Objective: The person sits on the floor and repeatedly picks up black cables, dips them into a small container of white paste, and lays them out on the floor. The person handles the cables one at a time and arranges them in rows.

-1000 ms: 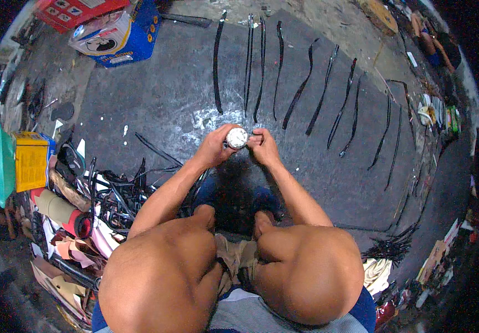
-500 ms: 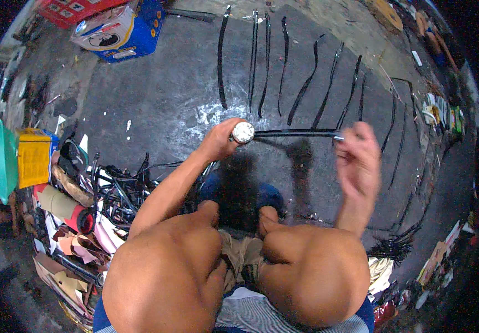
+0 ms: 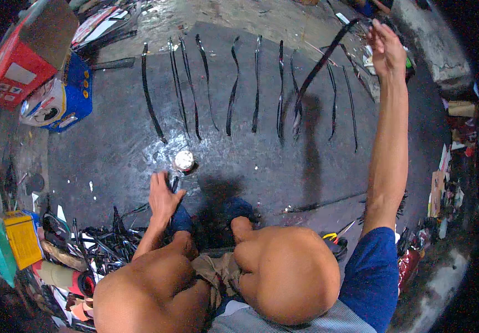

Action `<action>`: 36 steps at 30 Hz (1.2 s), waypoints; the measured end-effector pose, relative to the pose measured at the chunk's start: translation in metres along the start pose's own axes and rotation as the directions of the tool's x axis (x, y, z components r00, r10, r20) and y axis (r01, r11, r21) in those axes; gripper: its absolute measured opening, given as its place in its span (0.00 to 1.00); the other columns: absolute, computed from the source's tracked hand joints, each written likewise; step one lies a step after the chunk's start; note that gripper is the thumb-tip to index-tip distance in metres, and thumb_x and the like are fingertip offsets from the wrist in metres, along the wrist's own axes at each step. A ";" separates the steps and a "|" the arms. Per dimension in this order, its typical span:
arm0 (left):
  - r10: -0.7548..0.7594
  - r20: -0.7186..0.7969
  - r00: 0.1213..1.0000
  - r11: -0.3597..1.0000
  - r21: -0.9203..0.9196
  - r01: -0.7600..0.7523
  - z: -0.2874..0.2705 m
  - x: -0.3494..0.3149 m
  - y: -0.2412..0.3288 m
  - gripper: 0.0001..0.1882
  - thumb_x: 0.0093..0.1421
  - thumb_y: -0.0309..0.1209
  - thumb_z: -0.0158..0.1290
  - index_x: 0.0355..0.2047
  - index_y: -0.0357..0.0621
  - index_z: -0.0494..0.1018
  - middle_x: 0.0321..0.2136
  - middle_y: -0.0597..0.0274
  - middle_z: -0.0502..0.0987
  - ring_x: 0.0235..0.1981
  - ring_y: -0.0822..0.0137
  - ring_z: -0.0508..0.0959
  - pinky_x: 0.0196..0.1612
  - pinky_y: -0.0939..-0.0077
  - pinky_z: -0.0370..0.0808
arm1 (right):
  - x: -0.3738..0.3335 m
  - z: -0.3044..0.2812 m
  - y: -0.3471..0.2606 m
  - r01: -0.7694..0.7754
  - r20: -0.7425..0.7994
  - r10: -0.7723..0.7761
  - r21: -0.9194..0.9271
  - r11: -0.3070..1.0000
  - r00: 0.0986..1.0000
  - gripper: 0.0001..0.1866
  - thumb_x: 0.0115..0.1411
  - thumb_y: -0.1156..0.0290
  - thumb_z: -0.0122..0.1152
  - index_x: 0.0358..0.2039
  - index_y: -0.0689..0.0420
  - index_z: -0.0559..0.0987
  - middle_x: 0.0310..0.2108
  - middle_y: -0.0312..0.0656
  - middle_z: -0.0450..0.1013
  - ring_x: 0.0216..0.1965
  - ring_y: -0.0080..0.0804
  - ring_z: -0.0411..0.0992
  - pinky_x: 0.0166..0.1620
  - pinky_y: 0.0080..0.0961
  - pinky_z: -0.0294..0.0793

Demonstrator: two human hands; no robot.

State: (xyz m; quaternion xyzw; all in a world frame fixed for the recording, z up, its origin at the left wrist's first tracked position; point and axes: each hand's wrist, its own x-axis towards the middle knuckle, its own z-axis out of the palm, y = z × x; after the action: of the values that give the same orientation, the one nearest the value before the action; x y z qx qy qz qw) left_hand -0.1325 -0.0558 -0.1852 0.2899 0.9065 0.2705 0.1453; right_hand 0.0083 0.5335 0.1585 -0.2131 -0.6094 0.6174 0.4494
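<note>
A bare right hand (image 3: 386, 50), its arm stretched far forward and to the right, pinches one end of a long, glossy black flexible strip (image 3: 318, 65) between its fingertips, the strip slanting down and to the left over a row of similar thin black strips (image 3: 153, 105) laid side by side on a flat, dark grey sheet (image 3: 273, 183). Whether its lower end touches the sheet cannot be told from this angle. Half a second earlier, black material was drawn taut between the right hand and a small round container with a white top (image 3: 184, 161), which the left hand held. Now the container stands on the sheet by itself, released, and the strip is well apart from it, a change suggesting that the work has shifted from the container to the row. The bare left hand (image 3: 164, 195) is low, just short of the container, its thumb spread from the fingers beside a slender dark piece (image 3: 175, 183); whether it grips that piece cannot be told. A heap of tangled black scraps (image 3: 106, 244) lies at lower left, and a blue and white box (image 3: 76, 91) stands beyond the row's left end
</note>
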 end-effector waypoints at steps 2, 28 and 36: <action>-0.037 0.035 0.999 0.991 0.132 0.032 -0.001 -0.019 -0.027 0.33 0.44 0.33 0.72 0.49 0.43 0.68 0.43 0.48 0.72 0.49 0.43 0.74 0.47 0.51 0.75 | 0.008 0.008 0.008 0.178 -0.266 -0.191 -0.070 0.981 0.945 0.20 0.58 0.78 0.72 0.47 0.62 0.72 0.32 0.45 0.78 0.30 0.31 0.78 0.37 0.28 0.82; -0.492 0.220 0.842 0.425 -0.783 0.453 -0.040 0.035 -0.043 0.14 0.58 0.17 0.54 0.45 0.30 0.76 0.27 0.61 0.78 0.22 0.71 0.78 0.24 0.78 0.74 | -0.372 0.192 0.292 0.030 0.470 0.315 -0.592 0.805 0.824 0.45 0.41 0.64 0.81 0.60 0.54 0.69 0.51 0.46 0.72 0.47 0.40 0.76 0.47 0.37 0.78; -0.284 0.437 0.853 0.165 -0.855 0.492 -0.019 0.041 -0.025 0.20 0.57 0.16 0.53 0.52 0.30 0.74 0.24 0.62 0.77 0.21 0.73 0.75 0.27 0.79 0.73 | -0.365 0.232 0.289 -0.200 0.349 0.442 -0.551 0.810 0.826 0.34 0.44 0.58 0.82 0.49 0.57 0.78 0.38 0.41 0.79 0.33 0.32 0.78 0.40 0.30 0.78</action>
State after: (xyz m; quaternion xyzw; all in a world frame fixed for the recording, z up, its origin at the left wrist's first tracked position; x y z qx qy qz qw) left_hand -0.1844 -0.0556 -0.1889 -0.0749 0.5883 0.6802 0.4308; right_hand -0.0813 0.1486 -0.1798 -0.2699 -0.7879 0.5430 0.1074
